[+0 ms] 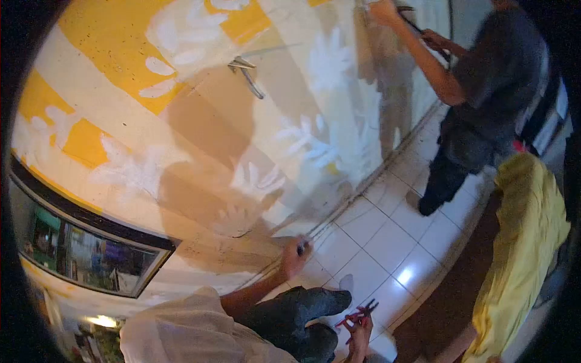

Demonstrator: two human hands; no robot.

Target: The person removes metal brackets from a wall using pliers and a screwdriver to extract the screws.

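My left hand [295, 259] is stretched out low beside the painted wall [206, 36], near where it meets the floor. Its fingers are closed around something small and dark, too small to name. At the bottom, my right hand [361, 336] grips pliers [357, 317] with red handles, their dark jaws slightly apart and pointing away over the tiles. My light sleeve and dark trousers [290, 320] fill the lower middle. A metal bracket [247, 75] sticks out from the wall above my head's shadow.
At the upper right another person [496, 85] in dark clothes holds a long dark tool [417, 29] against the wall. Yellow cloth [523, 242] lies beside a brown surface [445, 308] on the right. White tiles [369, 230] cover the floor. A dark-framed glass panel [91, 248] is at left.
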